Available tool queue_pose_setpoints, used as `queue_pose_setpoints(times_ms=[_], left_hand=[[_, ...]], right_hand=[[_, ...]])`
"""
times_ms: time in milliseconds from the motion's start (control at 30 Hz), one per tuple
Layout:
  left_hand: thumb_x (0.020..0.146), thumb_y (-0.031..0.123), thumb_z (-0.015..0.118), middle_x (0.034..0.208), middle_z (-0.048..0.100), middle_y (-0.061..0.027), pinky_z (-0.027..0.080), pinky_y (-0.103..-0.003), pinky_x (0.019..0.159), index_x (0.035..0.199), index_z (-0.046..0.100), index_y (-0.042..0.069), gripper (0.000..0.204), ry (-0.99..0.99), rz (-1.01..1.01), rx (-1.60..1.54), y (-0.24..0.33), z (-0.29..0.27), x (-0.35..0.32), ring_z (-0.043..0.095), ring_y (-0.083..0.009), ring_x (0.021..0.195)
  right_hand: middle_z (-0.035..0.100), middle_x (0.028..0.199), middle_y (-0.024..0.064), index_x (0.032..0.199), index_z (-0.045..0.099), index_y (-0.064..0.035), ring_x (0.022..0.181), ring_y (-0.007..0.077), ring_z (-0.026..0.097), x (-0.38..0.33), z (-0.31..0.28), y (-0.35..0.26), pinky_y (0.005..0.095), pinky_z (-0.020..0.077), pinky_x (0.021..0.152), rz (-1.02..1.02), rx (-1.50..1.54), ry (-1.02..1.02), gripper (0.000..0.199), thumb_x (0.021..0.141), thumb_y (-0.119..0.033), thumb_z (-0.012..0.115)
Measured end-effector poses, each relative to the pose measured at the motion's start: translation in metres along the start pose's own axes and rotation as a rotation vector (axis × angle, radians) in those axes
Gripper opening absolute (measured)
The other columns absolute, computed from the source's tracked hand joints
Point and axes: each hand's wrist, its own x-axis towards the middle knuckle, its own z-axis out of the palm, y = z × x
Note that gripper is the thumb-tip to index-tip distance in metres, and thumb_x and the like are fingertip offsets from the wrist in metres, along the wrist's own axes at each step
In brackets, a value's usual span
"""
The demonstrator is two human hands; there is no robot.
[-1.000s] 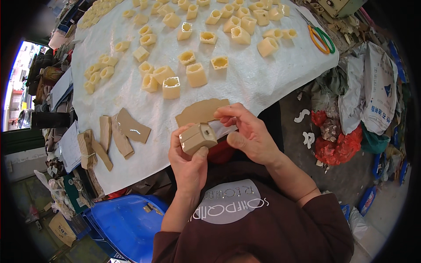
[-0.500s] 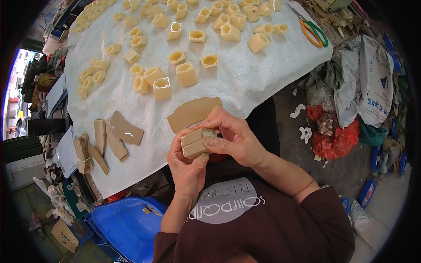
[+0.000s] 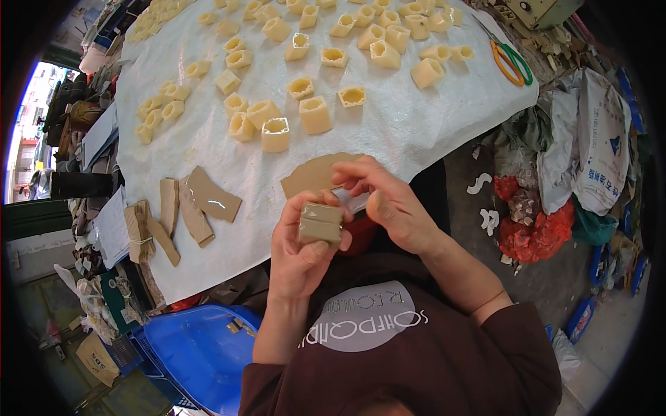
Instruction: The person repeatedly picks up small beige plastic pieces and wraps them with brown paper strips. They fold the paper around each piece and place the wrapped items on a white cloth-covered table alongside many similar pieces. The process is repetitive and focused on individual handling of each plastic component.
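Observation:
My left hand [image 3: 300, 253] is closed around a small tan block [image 3: 321, 223] with a groove across its face and a shiny surface, thumb at its lower edge. Just right of the block, my right hand [image 3: 397, 211] is lifted off it with fingers loosely apart, and nothing shows clearly in its grip. A pale glossy patch lies under its fingertips; I cannot tell what it is. Beyond both hands, a tan cardboard piece [image 3: 309, 177] with a curved edge lies on the white-covered table [image 3: 229, 163], partly hidden by my right hand.
Several hollow cream-coloured pieces [image 3: 316, 114] stand across the table. Cardboard strips [image 3: 196, 218] and a tied cardboard bundle [image 3: 138, 232] lie at left. Scissors [image 3: 511, 62] rest at the far right edge. A blue tub [image 3: 198, 353] is below left; red bags [image 3: 531, 236] sit on the floor right.
My right hand has come off the block and opened out to the right. My left hand keeps the block and has turned it. The whole view has shifted slightly.

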Motion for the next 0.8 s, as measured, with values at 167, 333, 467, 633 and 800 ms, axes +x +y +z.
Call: queue_pose_setpoints(times_ms=[167,333,467,633,800], left_hand=[[0.075,0.030,0.073,0.128,0.040,-0.0166,0.044,-0.037,0.089,0.138,0.023,-0.001,0.086,-0.144,0.005,0.263,0.002,-0.012,0.002,0.046,-0.0244,0.116],[0.079,0.050,0.060,0.134,0.037,-0.0150,0.034,-0.034,0.098,0.138,0.022,-0.003,0.088,-0.138,0.144,0.616,0.011,0.001,0.003,0.041,-0.0216,0.120],[0.081,0.055,0.054,0.131,0.040,-0.0130,0.031,-0.033,0.099,0.137,0.026,-0.004,0.085,-0.146,0.117,0.652,0.009,-0.006,0.000,0.040,-0.0217,0.120],[0.083,0.050,0.055,0.124,0.043,-0.0130,0.033,-0.031,0.096,0.133,0.033,-0.004,0.077,-0.133,0.184,0.617,-0.002,-0.004,0.000,0.044,-0.0211,0.114],[0.084,0.034,0.057,0.119,0.047,-0.0132,0.035,-0.031,0.093,0.127,0.042,-0.004,0.059,-0.015,0.238,0.556,-0.012,0.004,0.003,0.046,-0.0200,0.109]], right_hand=[[0.037,0.127,0.0097,0.118,0.050,-0.0031,0.113,0.0197,0.044,0.009,0.000,0.003,0.0319,0.0377,0.091,0.088,0.013,-0.355,0.049,0.079,-0.029,0.065],[0.042,0.119,0.0079,0.110,0.054,-0.0044,0.107,0.0204,0.045,0.002,0.015,-0.002,0.0343,0.0373,0.090,0.077,0.164,-0.231,0.035,0.079,-0.016,0.066],[0.044,0.106,0.0070,0.111,0.049,-0.0027,0.099,0.0188,0.045,-0.002,0.022,-0.006,0.0323,0.0362,0.087,0.089,0.222,-0.207,0.031,0.086,-0.019,0.057],[0.044,0.095,0.0065,0.106,0.047,-0.0020,0.090,0.0171,0.044,-0.005,0.035,-0.004,0.0308,0.0356,0.083,0.101,0.242,-0.086,0.025,0.088,-0.019,0.048],[0.044,0.093,0.0059,0.104,0.047,-0.0014,0.085,0.0151,0.044,-0.005,0.037,-0.005,0.0303,0.0365,0.079,0.125,0.096,0.004,0.028,0.088,-0.024,0.044]])
